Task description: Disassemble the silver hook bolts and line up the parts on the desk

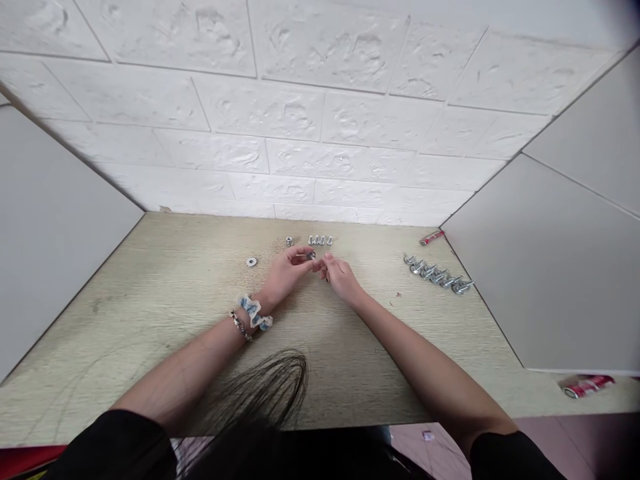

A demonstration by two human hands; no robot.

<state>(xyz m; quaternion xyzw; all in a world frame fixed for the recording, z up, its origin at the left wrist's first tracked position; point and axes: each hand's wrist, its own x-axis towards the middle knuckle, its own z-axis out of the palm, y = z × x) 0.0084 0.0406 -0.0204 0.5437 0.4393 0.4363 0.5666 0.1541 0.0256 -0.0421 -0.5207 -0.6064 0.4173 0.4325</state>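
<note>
My left hand [289, 273], with a scrunchie and a chain bracelet at the wrist, pinches a small dark metal fastener [311, 255] between thumb and fingers. Its exact kind is too small to tell. Right beside it, my right hand [341, 277] is closed, thumb against the fingers; whatever it grips is hidden. Just behind the hands, several small silver screws [320, 241] stand in a row. A short stack of what look like metal nuts [289, 241] is to their left. Farther left, a flat metal washer [251, 262] lies on the wooden tabletop [165, 287].
On the right, several larger bolts with washers [437, 275] lie in a slanting row. Behind them is a red cylinder like a battery [431, 238]; another red cylinder [587, 387] lies near the front right edge. A white brick-pattern wall [320, 160] and grey side panels enclose the table.
</note>
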